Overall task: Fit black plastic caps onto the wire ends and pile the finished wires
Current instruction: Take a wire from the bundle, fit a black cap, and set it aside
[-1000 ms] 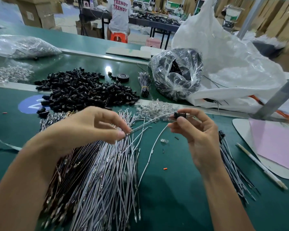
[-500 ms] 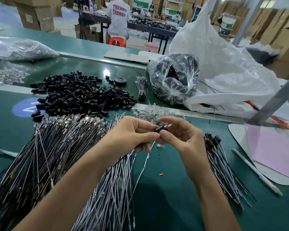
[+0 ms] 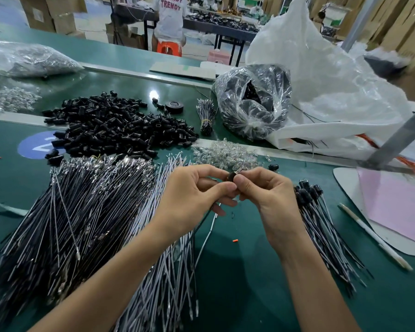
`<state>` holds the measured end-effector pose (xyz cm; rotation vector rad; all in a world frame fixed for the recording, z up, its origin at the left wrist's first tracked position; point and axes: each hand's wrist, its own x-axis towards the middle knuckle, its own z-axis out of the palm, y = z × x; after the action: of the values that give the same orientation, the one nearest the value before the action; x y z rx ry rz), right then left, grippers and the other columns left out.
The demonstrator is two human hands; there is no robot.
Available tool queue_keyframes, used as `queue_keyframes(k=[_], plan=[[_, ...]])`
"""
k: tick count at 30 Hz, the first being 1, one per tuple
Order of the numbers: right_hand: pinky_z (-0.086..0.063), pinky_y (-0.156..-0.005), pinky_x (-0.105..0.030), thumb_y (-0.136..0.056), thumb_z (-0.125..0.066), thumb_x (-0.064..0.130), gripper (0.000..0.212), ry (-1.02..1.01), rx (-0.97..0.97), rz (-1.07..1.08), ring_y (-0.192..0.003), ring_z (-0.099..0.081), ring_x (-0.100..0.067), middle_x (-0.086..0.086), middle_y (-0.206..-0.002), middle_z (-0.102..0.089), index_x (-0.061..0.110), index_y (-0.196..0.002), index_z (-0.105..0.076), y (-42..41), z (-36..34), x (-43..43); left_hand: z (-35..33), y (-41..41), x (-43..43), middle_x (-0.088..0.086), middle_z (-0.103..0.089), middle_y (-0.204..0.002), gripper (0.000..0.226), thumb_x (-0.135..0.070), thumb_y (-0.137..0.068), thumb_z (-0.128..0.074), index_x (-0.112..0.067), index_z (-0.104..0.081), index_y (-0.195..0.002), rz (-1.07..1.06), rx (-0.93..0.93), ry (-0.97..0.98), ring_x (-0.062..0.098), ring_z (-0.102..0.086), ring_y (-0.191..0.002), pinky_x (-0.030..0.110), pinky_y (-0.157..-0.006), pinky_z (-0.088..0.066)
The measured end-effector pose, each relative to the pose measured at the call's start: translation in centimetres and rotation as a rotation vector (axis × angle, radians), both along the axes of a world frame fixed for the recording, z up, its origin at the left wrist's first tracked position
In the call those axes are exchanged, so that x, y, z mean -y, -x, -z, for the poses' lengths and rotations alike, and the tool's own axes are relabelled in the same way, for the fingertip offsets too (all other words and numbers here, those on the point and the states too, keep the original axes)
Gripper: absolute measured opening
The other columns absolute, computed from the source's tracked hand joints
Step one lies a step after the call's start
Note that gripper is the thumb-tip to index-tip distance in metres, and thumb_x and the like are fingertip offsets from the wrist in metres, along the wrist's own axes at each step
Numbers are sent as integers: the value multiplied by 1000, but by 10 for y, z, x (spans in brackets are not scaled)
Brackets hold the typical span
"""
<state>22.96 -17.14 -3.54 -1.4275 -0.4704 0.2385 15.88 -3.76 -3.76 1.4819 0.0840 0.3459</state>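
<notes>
Both hands are meeting over the green bench (image 3: 237, 283), thumbs and forefingers pinched together around one small black plastic cap (image 3: 231, 176): the left hand (image 3: 192, 195) is closing its fingertips on the cap's near side with the other fingers curled under, and the right hand (image 3: 266, 192) is pinching the same cap from the other side, where a glint of metal is showing at its tip. A thin black-and-white wire (image 3: 207, 226) is trailing down toward the viewer from under the left hand. Below and to the left of the left hand, a broad fan of uncapped black and white wires with metal terminals (image 3: 86, 212) is lying on the bench, passing under the left forearm. Just to the right of the right hand, a smaller pile of finished wires with black caps on their far ends (image 3: 321, 224) is resting, and beyond that a white pencil-like stick (image 3: 374, 236) is lying beside a pink sheet on a white board (image 3: 398, 202). Just beyond the hands, a little heap of clear glassy parts (image 3: 223, 154) is sitting, with one stray cap beside it. Farther left, a large heap of loose black plastic caps (image 3: 115, 125) is spreading out. Farther right, a clear plastic bag of dark parts (image 3: 254, 101) is leaning on a big white sack (image 3: 333, 75).
</notes>
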Motion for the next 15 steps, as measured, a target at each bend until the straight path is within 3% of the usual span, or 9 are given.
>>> queue_keyframes(k=[2,5,7,10,12,15], plan=[[-45,-56,-14,-75,-76,9,6,55,59,31,-56,-60,-6,-2,-62,-69,8,-73,-71,0,1,-1,3,0,-2,3,-75,-71,16,0,-85,-69,-16,-67,-87,-21,15,-79,20,-73,-62,26,-49,-57],[-43,-54,-12,-82,-73,3,12,110,123,67,-55,-59,-6,0,-60,-67,10,-72,-70,-2,3,-1,3,-1,-5,5,-74,-66,15,1,-87,-65,-14,-66,-87,-22,16,-95,19,-72,-58,26,-50,-57],[-43,-54,-12,-86,-69,2,15,109,134,74,-56,-60,-7,1,-61,-66,11,-74,-68,-4,1,2,1,-1,-12,9,-72,-65,5,-3,-88,-63,-6,-66,-92,30,2,10,19,-71,-56,25,-50,-57],[-42,-53,-14,-90,-64,4,19,111,124,213,-55,-59,-7,7,-59,-62,15,-75,-64,-12,4,6,-3,2,-25,11,-71,-67,22,-16,-80,-63,1,-68,-94,140,-3,193,16,-69,-55,20,-51,-54],[-44,-56,-16,-87,-69,4,21,241,189,295,-56,-58,-6,8,-61,-64,19,-72,-65,-17,6,10,-4,4,-28,10,-70,-68,24,-17,-78,-62,0,-68,-94,173,17,277,14,-68,-56,18,-52,-54],[-45,-63,-18,-78,-72,-2,30,572,245,148,-59,-56,-3,8,-70,-68,27,-70,-71,-16,10,9,-2,3,-24,12,-74,-78,23,-19,-81,-59,-2,-65,-96,156,22,349,17,-72,-65,20,-56,-55]])
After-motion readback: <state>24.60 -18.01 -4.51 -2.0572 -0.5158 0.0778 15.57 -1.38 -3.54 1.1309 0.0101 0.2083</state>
